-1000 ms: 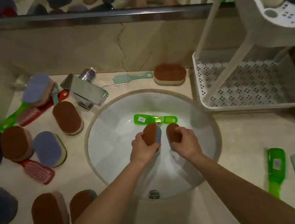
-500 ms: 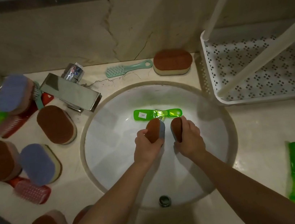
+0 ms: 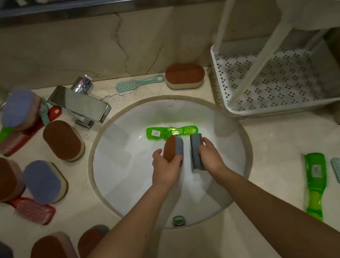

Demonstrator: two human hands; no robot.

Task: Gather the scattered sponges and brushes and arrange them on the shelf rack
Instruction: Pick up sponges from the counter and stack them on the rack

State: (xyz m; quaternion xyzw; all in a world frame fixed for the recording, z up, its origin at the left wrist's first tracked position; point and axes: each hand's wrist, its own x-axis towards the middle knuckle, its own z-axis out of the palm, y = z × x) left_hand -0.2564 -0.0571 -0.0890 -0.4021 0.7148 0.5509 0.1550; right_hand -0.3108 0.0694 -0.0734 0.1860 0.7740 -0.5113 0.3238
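Centre of frame, over the white basin (image 3: 126,167): two sponges are held, one per hand.

- The left hand (image 3: 166,168) is curled round a brown-faced sponge (image 3: 173,148), which is held on edge.
- The right hand (image 3: 211,158) is clamped on a grey sponge (image 3: 196,153), also on edge. The two sponges are just beside each other and not touching.
- A green brush (image 3: 165,132) lies in the basin just above both sponges. Whether the brown-faced sponge touches its handle cannot be told.
- The shelf rack (image 3: 217,78) stands at the upper right, and no item is seen on its perforated lower tray.

Risks judged from this state:

1. Both sponges are gripped across soft sides. If either is squeezed unevenly it could be squirted out and dropped back into the basin.
2. The lower tray is crossed by slanted posts (image 3: 263,50). A sponge brought in from the basin side could be knocked against a post and lost over the rim.
3. With both hands occupied, the green brush would be left in the basin and could be nudged toward the drain as the sponges are lifted.
4. Wetness cannot be judged here. If the sponges are soaked, the counter would be dripped on.
5. Many sponges and brushes remain at the left edge and lower right, so the tray could be crowded by loose placement.
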